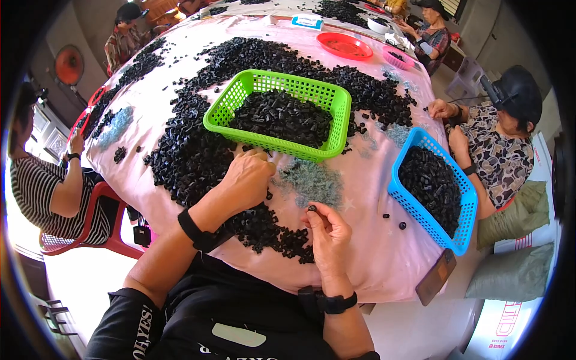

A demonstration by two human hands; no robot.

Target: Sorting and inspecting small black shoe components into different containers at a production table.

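**A:** What's in front of you, biggest thing first?

**B:** The round table (384,252) under a pink cloth, with other people seated around it. Across the middle runs a wide spread of small black parts (192,150), thick on my left and thinning toward the far side.

**A:** And the containers?

**B:** A green basket (336,120) stands in the middle of that spread, partly filled with the same black pieces. To my right, near the table edge, a blue basket (420,210) holds another heap. Further off lie a red plate (345,45) and a small pink basket (397,58).

**A:** Anything flat near you?

**B:** A dark phone (436,277) lies at the table's edge, just below the blue basket. A greyish patch of tiny bits (312,180) lies between my hands and the green basket.

**A:** Your hands?

**B:** My left hand (246,177) is curled, knuckles up, resting at the near wall of the green basket; I cannot tell what it grips. My right hand (327,231) pinches one black piece (311,208) between its fingertips, held just above the cloth, beside a smaller pile (264,231) close to me.
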